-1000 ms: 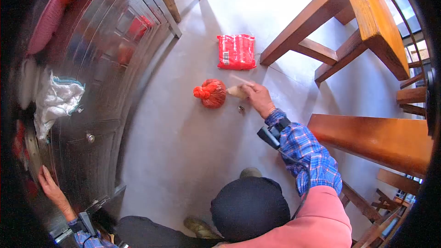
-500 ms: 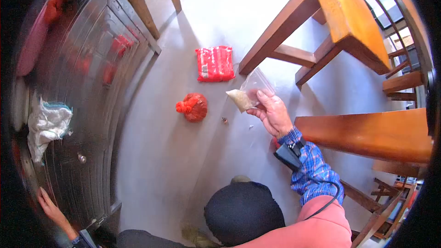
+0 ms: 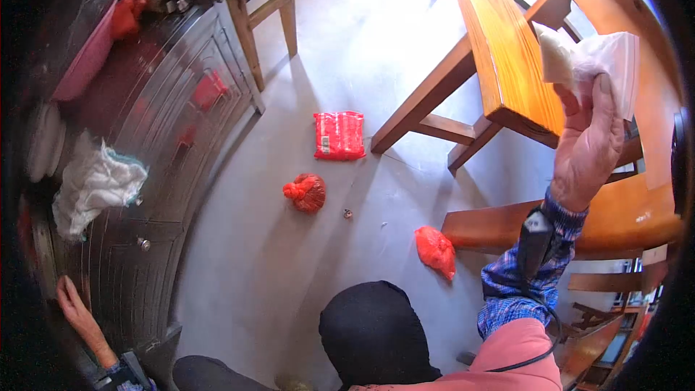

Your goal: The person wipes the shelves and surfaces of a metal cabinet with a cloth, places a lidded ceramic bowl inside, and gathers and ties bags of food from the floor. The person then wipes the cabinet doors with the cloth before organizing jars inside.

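Note:
My right hand (image 3: 590,137) is raised at the right, its fingers closed on a clear zip bag (image 3: 597,58) with pale contents in one end. Behind it stands a wooden bench (image 3: 507,51). At the far left, my left hand (image 3: 74,308) rests against the edge of the dark cabinet (image 3: 123,275), fingers extended and nothing seen in them. On the grey floor lie a red printed packet (image 3: 339,136), a knotted red bag (image 3: 307,193) and another red bag (image 3: 436,252) beside a second bench (image 3: 507,228).
A white cloth (image 3: 101,187) hangs on the cabinet front, near a pink basin (image 3: 85,65). A small object (image 3: 347,213) lies on the floor. Wooden stool legs (image 3: 286,22) stand at the top.
My right hand has lifted the clear bag from near the floor up and to the right. The view has shifted, bringing the red bag beside the bench into sight. My left hand stays at the cabinet.

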`<action>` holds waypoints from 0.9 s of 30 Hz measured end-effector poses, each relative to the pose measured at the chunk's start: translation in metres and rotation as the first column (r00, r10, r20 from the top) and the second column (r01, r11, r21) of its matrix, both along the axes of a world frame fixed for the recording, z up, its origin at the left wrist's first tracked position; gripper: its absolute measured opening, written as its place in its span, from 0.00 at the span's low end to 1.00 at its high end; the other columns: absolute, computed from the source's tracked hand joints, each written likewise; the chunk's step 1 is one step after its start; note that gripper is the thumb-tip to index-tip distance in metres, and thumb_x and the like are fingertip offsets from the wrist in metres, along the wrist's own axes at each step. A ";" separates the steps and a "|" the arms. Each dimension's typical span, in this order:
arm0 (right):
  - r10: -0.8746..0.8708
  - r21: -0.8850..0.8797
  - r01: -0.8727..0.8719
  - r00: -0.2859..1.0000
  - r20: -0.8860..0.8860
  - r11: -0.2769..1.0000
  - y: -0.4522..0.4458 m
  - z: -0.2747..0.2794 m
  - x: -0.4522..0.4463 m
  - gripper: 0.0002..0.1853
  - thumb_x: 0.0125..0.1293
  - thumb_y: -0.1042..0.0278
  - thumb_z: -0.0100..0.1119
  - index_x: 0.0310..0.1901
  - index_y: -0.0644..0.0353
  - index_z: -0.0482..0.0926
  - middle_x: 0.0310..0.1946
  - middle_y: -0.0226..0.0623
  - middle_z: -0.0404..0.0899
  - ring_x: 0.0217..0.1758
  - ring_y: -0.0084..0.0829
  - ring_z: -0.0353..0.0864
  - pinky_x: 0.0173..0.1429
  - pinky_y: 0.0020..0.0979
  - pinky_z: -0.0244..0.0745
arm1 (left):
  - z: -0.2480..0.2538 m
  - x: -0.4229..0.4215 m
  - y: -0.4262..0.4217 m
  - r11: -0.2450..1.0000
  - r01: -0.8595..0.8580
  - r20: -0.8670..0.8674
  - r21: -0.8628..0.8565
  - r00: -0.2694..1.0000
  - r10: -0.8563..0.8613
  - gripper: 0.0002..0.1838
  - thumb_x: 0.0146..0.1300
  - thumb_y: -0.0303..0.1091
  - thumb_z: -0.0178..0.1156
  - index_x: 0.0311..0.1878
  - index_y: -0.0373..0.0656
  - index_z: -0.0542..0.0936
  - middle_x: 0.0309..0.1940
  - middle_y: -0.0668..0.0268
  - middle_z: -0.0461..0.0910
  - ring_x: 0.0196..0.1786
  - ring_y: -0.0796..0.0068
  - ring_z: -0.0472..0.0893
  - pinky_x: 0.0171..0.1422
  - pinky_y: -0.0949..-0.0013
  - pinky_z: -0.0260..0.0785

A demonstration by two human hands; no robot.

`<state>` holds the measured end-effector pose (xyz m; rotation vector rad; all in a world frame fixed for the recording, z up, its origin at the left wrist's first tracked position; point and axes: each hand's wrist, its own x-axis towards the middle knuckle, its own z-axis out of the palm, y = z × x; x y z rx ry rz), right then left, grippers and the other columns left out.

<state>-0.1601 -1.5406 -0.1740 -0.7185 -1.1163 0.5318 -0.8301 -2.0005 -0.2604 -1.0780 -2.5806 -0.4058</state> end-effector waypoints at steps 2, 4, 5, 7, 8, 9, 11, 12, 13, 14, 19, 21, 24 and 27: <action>-0.131 0.012 0.131 0.985 0.116 0.991 0.012 -0.003 0.012 0.14 0.74 0.66 0.54 0.53 0.65 0.81 0.50 0.42 0.82 0.54 0.33 0.81 0.59 0.35 0.79 | -0.003 0.001 -0.001 0.996 -0.021 0.099 0.088 0.995 0.013 0.23 0.78 0.41 0.43 0.67 0.38 0.71 0.66 0.54 0.70 0.69 0.58 0.69 0.73 0.60 0.60; -0.280 0.025 0.324 0.774 0.567 0.946 0.021 -0.014 0.023 0.13 0.73 0.68 0.56 0.52 0.67 0.81 0.50 0.38 0.82 0.49 0.31 0.82 0.54 0.29 0.78 | -0.010 -0.002 -0.006 0.998 0.060 -0.136 -0.025 0.989 -0.063 0.23 0.78 0.41 0.44 0.67 0.38 0.72 0.65 0.54 0.71 0.68 0.59 0.69 0.72 0.60 0.61; -0.290 0.124 0.332 0.516 0.806 0.935 0.025 -0.020 0.028 0.13 0.72 0.69 0.56 0.50 0.69 0.81 0.48 0.38 0.83 0.50 0.33 0.81 0.59 0.29 0.73 | -0.008 0.006 -0.001 0.998 0.054 -0.131 -0.027 0.990 -0.057 0.23 0.78 0.41 0.44 0.67 0.38 0.72 0.65 0.54 0.71 0.68 0.59 0.69 0.72 0.60 0.61; -0.412 0.253 0.381 0.428 0.805 0.889 0.022 -0.035 0.014 0.15 0.69 0.73 0.57 0.55 0.69 0.76 0.54 0.44 0.78 0.58 0.38 0.75 0.67 0.37 0.66 | -0.001 0.020 0.009 0.991 0.009 0.026 0.136 1.000 -0.013 0.22 0.77 0.41 0.45 0.67 0.38 0.72 0.65 0.54 0.71 0.68 0.59 0.70 0.72 0.61 0.61; -0.587 0.475 0.371 0.298 0.753 0.798 0.010 -0.039 0.004 0.18 0.67 0.75 0.57 0.58 0.69 0.74 0.56 0.45 0.76 0.61 0.39 0.73 0.70 0.38 0.64 | -0.001 0.018 0.005 0.992 -0.007 0.026 0.124 1.000 0.004 0.22 0.77 0.41 0.45 0.67 0.38 0.72 0.65 0.54 0.71 0.68 0.59 0.70 0.72 0.61 0.61; -0.689 0.579 0.386 0.283 0.667 0.718 -0.008 -0.042 -0.011 0.21 0.66 0.76 0.57 0.60 0.67 0.71 0.58 0.49 0.73 0.65 0.42 0.69 0.73 0.41 0.60 | -0.002 0.012 0.001 0.994 0.021 0.030 0.110 0.999 -0.025 0.22 0.78 0.41 0.45 0.66 0.38 0.72 0.65 0.54 0.71 0.68 0.59 0.70 0.72 0.61 0.61; -0.572 0.556 0.173 0.420 0.705 0.813 -0.026 -0.076 -0.043 0.17 0.63 0.78 0.56 0.55 0.65 0.74 0.53 0.48 0.76 0.56 0.42 0.75 0.67 0.42 0.66 | 0.001 0.006 0.001 0.994 0.053 0.024 0.095 0.998 -0.055 0.22 0.77 0.42 0.45 0.65 0.37 0.73 0.64 0.54 0.72 0.66 0.59 0.71 0.71 0.60 0.62; -0.358 0.423 -0.035 0.470 0.806 0.906 -0.027 -0.101 -0.059 0.16 0.61 0.79 0.57 0.51 0.65 0.75 0.50 0.46 0.77 0.51 0.42 0.77 0.63 0.41 0.69 | 0.003 0.007 0.002 0.996 0.044 0.019 0.080 0.999 -0.046 0.22 0.77 0.42 0.45 0.65 0.37 0.73 0.64 0.54 0.72 0.66 0.59 0.71 0.71 0.60 0.62; -0.124 0.252 -0.217 0.474 0.872 0.943 -0.028 -0.126 -0.076 0.14 0.59 0.80 0.57 0.48 0.64 0.76 0.48 0.45 0.79 0.46 0.41 0.79 0.59 0.40 0.73 | 0.003 0.011 0.004 0.994 0.013 0.021 0.111 1.000 -0.015 0.23 0.77 0.43 0.46 0.64 0.37 0.73 0.63 0.54 0.73 0.66 0.59 0.72 0.71 0.60 0.62; 0.341 -0.178 -0.356 0.473 0.812 0.918 -0.014 -0.171 -0.097 0.20 0.57 0.78 0.61 0.53 0.61 0.77 0.51 0.45 0.78 0.50 0.44 0.79 0.59 0.40 0.73 | 0.005 0.016 0.010 0.990 -0.016 0.025 0.142 1.000 0.013 0.23 0.77 0.44 0.47 0.64 0.37 0.73 0.62 0.54 0.73 0.66 0.59 0.72 0.71 0.60 0.62; 0.392 -0.394 -0.035 -0.054 0.918 0.918 0.061 -0.329 -0.137 0.43 0.54 0.69 0.69 0.72 0.45 0.60 0.73 0.49 0.54 0.71 0.59 0.60 0.73 0.49 0.62 | 0.012 0.035 0.026 0.981 0.015 0.054 0.191 0.998 -0.025 0.21 0.76 0.44 0.49 0.56 0.33 0.74 0.53 0.55 0.76 0.58 0.62 0.74 0.65 0.62 0.63; 0.409 -0.419 0.027 -0.286 0.867 0.907 0.087 -0.369 -0.140 0.49 0.52 0.65 0.72 0.74 0.34 0.55 0.76 0.49 0.47 0.73 0.64 0.55 0.75 0.54 0.59 | 0.013 0.038 0.029 0.981 0.020 0.033 0.193 0.999 -0.027 0.21 0.76 0.44 0.49 0.56 0.33 0.74 0.53 0.55 0.76 0.57 0.62 0.74 0.65 0.62 0.63; 0.315 -0.323 0.017 -0.273 0.909 0.946 0.094 -0.390 -0.145 0.46 0.55 0.64 0.69 0.74 0.35 0.55 0.76 0.47 0.47 0.73 0.64 0.55 0.75 0.54 0.59 | 0.011 0.036 0.028 0.972 0.017 0.102 0.234 0.994 -0.042 0.21 0.76 0.44 0.49 0.56 0.34 0.74 0.54 0.56 0.75 0.57 0.62 0.74 0.65 0.62 0.64; 0.309 -0.317 -0.007 -0.202 0.929 0.948 0.094 -0.388 -0.139 0.36 0.60 0.65 0.62 0.71 0.47 0.60 0.71 0.49 0.59 0.70 0.61 0.62 0.71 0.51 0.64 | 0.006 0.029 0.022 0.967 0.041 0.100 0.252 0.993 -0.068 0.21 0.77 0.44 0.49 0.56 0.34 0.74 0.54 0.56 0.75 0.56 0.62 0.74 0.64 0.62 0.64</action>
